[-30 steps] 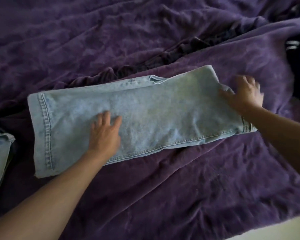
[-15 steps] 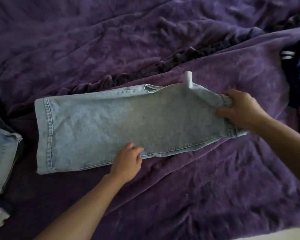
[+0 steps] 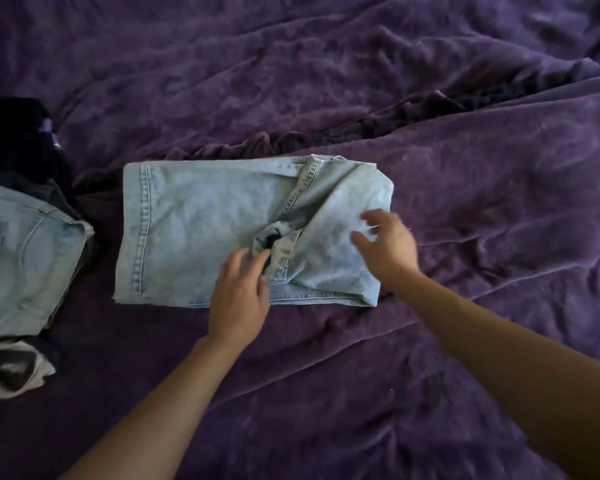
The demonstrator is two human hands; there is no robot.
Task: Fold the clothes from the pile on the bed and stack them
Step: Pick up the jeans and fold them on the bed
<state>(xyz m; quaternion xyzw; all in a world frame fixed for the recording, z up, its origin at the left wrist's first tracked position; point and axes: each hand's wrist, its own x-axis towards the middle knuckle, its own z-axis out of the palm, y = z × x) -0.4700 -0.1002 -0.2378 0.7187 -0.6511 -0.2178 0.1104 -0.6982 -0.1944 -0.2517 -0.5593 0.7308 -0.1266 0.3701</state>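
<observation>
While both bare forearms reach in from the near edge, the left hand [image 3: 239, 296] lies palm down on the light blue jeans [image 3: 194, 230]. Its fingers are fairly straight and close together, with the tips at a bunched seam near the garment's middle. The right hand [image 3: 387, 247] is over the doubled-over right end, fingers loosely spread and blurred; I cannot tell whether it touches the cloth. Neither hand pinches anything.

The jeans lie mid-bed on the purple blanket [image 3: 465, 202], folded into a rough rectangle. The left part is flat with a double-stitched hem. The right part is laid slantwise over it and puckers round a small dark opening. The denim is pale and faded; the blanket is plush and heavily rumpled.

At the left edge, another folded pair of pale jeans [image 3: 25, 258] rests beside dark garments [image 3: 11, 140], with a black-and-white piece [image 3: 11, 372] nearer.
</observation>
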